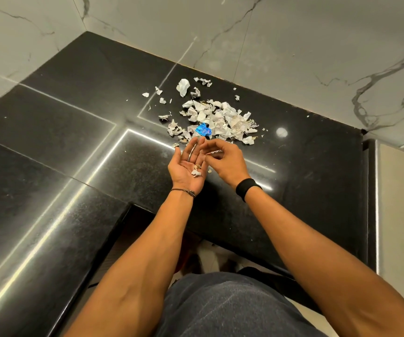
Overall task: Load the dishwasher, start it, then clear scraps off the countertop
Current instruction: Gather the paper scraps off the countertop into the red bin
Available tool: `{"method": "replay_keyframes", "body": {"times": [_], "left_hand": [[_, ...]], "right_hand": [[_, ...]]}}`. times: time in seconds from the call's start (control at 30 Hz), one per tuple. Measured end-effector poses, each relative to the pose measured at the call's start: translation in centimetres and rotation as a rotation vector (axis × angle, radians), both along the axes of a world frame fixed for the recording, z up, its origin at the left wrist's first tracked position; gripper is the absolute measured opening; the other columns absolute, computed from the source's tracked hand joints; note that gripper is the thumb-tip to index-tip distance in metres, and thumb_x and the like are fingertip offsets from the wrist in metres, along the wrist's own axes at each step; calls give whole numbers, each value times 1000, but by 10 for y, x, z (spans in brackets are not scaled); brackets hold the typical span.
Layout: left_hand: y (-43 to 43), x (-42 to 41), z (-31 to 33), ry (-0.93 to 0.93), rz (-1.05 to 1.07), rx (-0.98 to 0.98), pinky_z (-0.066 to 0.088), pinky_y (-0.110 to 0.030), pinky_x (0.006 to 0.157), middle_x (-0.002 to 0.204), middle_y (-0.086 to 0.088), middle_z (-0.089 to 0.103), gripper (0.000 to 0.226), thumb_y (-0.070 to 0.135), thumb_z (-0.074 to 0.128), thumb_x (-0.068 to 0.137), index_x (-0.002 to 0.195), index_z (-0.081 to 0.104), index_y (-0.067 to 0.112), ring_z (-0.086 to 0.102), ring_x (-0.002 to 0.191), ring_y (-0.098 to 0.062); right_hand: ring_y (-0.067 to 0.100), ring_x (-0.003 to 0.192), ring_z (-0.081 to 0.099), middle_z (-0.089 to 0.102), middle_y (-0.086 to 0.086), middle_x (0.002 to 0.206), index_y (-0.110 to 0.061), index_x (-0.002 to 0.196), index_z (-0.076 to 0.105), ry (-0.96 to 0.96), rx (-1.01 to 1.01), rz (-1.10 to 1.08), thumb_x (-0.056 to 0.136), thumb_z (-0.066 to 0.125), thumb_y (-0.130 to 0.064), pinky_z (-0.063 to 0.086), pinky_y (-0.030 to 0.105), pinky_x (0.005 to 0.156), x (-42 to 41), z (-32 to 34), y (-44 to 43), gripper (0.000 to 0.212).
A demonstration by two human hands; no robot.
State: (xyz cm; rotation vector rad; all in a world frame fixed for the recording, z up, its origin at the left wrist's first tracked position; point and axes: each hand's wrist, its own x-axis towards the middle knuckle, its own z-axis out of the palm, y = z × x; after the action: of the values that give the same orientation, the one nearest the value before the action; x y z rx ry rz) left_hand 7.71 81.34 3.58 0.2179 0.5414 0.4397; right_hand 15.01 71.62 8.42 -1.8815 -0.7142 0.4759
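- A polished black countertop (74, 147) meets marble walls (293, 45).
- The right hand (225, 161) pinches a paper scrap (212, 152) over the left palm, apparently to drop it there.
- The left hand (186, 164) lies spread, palm up, serving as a tray for a few bits.
- The scrap pile (216, 120), with a blue wrapper (202, 130), sits just beyond the fingertips, at upper centre.

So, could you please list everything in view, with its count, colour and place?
countertop: one, glossy black, L-shaped, across the view.
wall: white marble with grey veins, behind the countertop.
paper scraps: many, white, heaped near the wall, strays around.
blue scrap: one, shiny blue, heap's near edge.
palm scraps: few, white, on the left palm.
pinched scrap: one, whitish, in the right fingertips.
left hand: open, palm up, before the heap.
right hand: pinching, beside the left; black wristband.
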Motion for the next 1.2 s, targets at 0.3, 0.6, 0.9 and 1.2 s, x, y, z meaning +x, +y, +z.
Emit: {"method": "replay_keyframes", "body": {"times": [0.3, 0.6, 0.9, 1.2], "left_hand": [[8, -10, -5, -3, 79, -71, 45, -47, 111, 134, -23, 63, 55, 44, 41, 106, 130, 61, -2, 62, 124, -36], [18, -22, -8, 44, 90, -41, 46, -46, 111, 136, -22, 62, 57, 46, 42, 105, 130, 61, -2, 62, 125, -35], [17, -21, -8, 117, 86, -1, 44, -45, 113, 132, -21, 64, 57, 46, 42, 105, 130, 62, -1, 64, 122, -34], [20, -17, -18, 83, 51, 11, 33, -48, 120, 133, -20, 63, 55, 44, 36, 105, 126, 64, 2, 51, 135, -38]], "right_hand": [[10, 84, 68, 70, -3, 98, -20, 108, 69, -113, -204, -6, 81, 68, -1, 59, 29, 82, 11, -24, -8, 32], [16, 88, 63, 64, 2, 110, -17, 124, 61, -311, -342, 109, 83, 67, 0, 55, 36, 87, -2, -47, -13, 45], [16, 85, 62, 66, 1, 104, -16, 118, 65, -315, -339, 84, 79, 63, 3, 54, 36, 84, 0, -45, 2, 44], [10, 91, 67, 70, -10, 96, -26, 98, 69, -28, 25, 210, 78, 65, 2, 56, 26, 82, -18, -10, 31, 35]]}}
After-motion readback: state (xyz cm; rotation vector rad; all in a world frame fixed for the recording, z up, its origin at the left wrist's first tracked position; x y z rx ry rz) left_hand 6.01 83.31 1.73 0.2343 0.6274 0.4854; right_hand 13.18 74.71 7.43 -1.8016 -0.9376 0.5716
